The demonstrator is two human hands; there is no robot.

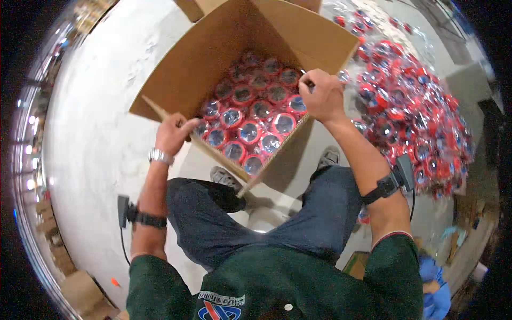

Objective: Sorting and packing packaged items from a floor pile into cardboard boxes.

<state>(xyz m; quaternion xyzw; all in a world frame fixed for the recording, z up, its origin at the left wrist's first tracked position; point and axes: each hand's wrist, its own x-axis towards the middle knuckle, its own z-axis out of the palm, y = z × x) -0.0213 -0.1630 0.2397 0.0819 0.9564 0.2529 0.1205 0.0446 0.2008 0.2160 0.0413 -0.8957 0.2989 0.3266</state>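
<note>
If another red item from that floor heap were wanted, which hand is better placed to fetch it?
Probably the right hand: it is at the right edge of the cardboard box, nearer the red heap. The left hand is at the left edge, farther away.

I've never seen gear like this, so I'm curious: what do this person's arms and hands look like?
The left hand and right hand are ungloved. A silver metal-link watch circles the left wrist. Each arm wears a black strap carrying a dark grey box with a thin black cable. Short dark green fabric sleeves cover the upper arms; the right cuff has red-and-white edging.
</note>
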